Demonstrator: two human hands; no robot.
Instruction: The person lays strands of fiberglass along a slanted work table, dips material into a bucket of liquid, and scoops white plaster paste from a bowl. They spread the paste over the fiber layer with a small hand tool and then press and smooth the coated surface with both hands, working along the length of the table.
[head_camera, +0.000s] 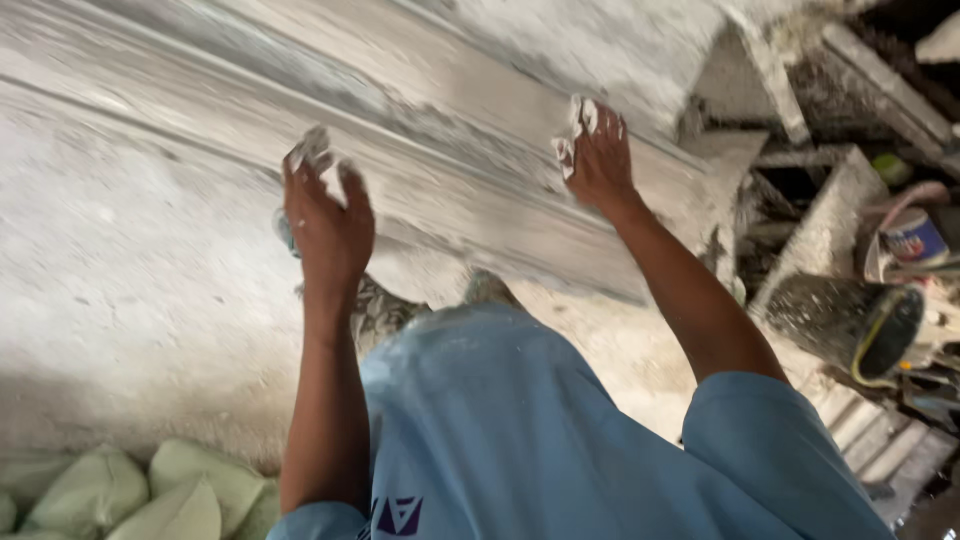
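Head view, looking down over a light blue shirt (520, 430). Both arms were raised to a long grey moulded plaster strip (450, 170) that ran from 10 o'clock to 3 o'clock across the frame, lying over a dusty concrete floor (120, 290).

Left hand (328, 215): at about 10 o'clock from frame centre, fingers fairly wide and curled over the strip's near edge, tips caked white. Something bluish showed beneath the palm; what it was could not be told.

Right hand (597, 155): at about 1 o'clock, fingers spread and pressed flat on the strip, white plaster on the fingertips. It held nothing.

Containers: a dark bucket (850, 325) lay tipped on its side at 3 o'clock, mouth facing right, its contents not visible. A small printed tub (915, 238) stood just above it; contents could not be seen. Pale green filled sacks (150, 490) sat heaped at 8 o'clock. Grey cast blocks (830, 210) were stacked at 2 o'clock.
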